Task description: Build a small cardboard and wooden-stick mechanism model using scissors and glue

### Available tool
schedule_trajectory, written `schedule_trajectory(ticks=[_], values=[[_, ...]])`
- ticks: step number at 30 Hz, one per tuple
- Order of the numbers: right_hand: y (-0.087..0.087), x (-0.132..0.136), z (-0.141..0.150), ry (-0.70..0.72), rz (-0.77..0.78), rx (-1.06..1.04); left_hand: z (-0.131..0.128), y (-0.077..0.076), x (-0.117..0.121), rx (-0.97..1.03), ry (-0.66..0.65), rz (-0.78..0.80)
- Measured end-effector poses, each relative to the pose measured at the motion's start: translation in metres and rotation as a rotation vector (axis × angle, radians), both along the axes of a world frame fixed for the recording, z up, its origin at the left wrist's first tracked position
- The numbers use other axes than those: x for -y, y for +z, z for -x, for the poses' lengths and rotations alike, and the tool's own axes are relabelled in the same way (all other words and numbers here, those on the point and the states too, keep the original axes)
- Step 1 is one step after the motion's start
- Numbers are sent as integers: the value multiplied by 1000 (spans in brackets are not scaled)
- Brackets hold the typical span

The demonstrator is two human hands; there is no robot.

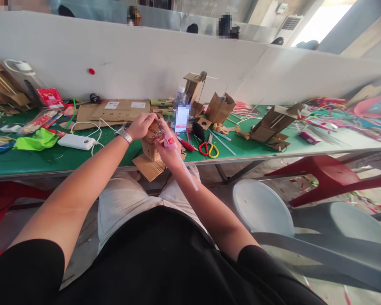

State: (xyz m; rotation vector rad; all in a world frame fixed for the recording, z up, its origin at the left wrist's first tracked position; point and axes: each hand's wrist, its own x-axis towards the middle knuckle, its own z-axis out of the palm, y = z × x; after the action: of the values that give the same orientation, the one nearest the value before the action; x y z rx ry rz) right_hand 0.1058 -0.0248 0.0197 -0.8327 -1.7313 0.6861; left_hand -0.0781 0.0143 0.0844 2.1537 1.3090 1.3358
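Note:
My right hand (167, 153) is wrapped round a pink glue gun (170, 141), with a clear glue stick (189, 173) jutting from its back end toward my forearm. The gun's nozzle is hidden among my fingers and the cardboard. My left hand (145, 126) grips the top of a small brown cardboard box (150, 149), fingers bent over its upper edge. This box stands at the table's front edge, on a cardboard flap (149, 167) that sticks out over my lap.
Scissors with red and yellow handles (213, 151) lie to the right, near a lit phone (182, 117) and a bottle (180, 96). Further right stands a cardboard model (273, 127). At left are a white power bank (76, 142) and green cloth (37, 140). A round stool (262, 207) stands beside me.

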Motion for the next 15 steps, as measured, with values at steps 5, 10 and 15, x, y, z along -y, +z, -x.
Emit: schedule_trajectory(ticks=[5, 10, 15], values=[[13, 0, -6, 15, -42, -20, 1, 1, 3, 33, -59, 67], [16, -1, -7, 35, -43, 7, -1, 2, 5, 30, -51, 67], [12, 3, -6, -37, 14, -28, -2, 3, 6, 38, -68, 54]])
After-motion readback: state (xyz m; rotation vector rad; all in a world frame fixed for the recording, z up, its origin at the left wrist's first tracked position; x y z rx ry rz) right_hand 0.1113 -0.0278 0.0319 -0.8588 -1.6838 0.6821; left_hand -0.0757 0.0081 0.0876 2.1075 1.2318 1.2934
